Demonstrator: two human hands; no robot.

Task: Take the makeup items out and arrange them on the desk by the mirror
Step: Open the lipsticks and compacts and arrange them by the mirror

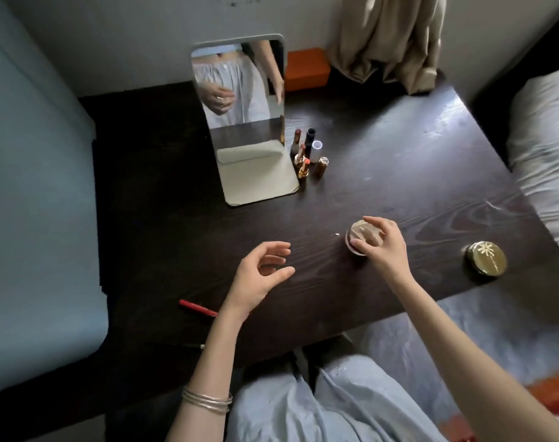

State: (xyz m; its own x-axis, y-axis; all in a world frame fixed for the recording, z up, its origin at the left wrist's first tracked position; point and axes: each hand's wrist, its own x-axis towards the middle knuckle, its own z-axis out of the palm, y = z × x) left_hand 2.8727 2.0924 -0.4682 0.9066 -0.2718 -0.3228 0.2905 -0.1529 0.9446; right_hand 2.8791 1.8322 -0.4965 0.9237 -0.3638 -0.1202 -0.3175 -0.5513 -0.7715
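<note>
Now the right hand (383,247) grips a round jar (356,239) at the desk's (399,161) five o'clock, while the left hand (259,275) hovers loosely curled, holding nothing, at seven o'clock.

On the desk (399,173) the mirror (243,100) stands at eleven o'clock, lipsticks (305,154) clustered just beside it at its three o'clock. A jar (356,237) sits centre, a compact (485,258) well off at three o'clock, a pencil (198,307) at seven o'clock.
</note>
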